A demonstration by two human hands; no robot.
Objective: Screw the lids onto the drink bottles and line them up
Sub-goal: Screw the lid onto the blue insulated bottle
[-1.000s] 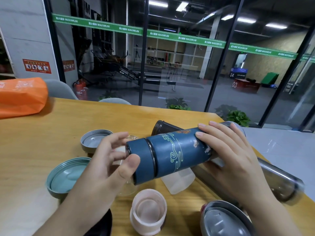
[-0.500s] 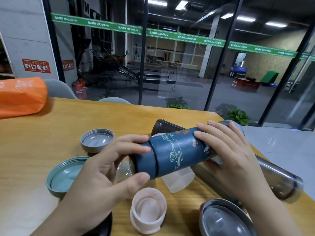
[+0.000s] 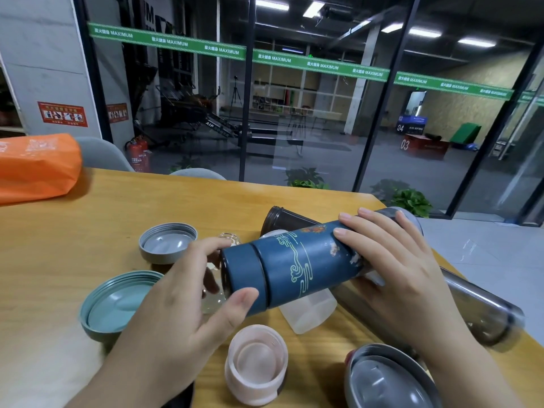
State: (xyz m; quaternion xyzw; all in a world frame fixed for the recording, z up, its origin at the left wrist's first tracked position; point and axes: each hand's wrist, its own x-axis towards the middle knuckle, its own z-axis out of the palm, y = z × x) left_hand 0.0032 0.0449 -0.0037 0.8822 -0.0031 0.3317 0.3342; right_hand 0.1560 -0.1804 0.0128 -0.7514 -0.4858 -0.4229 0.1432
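- The blue bottle (image 3: pixel 297 267) is a matte, dark blue cylinder with pale line scrolls, held almost level above the middle of the wooden bench (image 3: pixel 88 231), its blue lid (image 3: pixel 244 279) seated on the left end.
- The left hand (image 3: pixel 182 313) reaches up from the bench's near edge; its thumb and fingers (image 3: pixel 206 248) curl round the lid, pinching its rim.
- The right hand (image 3: pixel 394 269) wraps the bottle's other end, fingers laid side by side over the top.
- A steel bottle (image 3: pixel 485 313) lies on its side along the right edge.
- A frosted plastic bottle (image 3: pixel 309 313) lies under the blue one.
- Open lids lie hollow side up: grey lid (image 3: pixel 167 242) and teal lid (image 3: pixel 117 304) toward the left, pink lid (image 3: pixel 256 363) and steel lid (image 3: pixel 385 378) at the near edge.
- An orange bag (image 3: pixel 35 166) sits at the far left corner.
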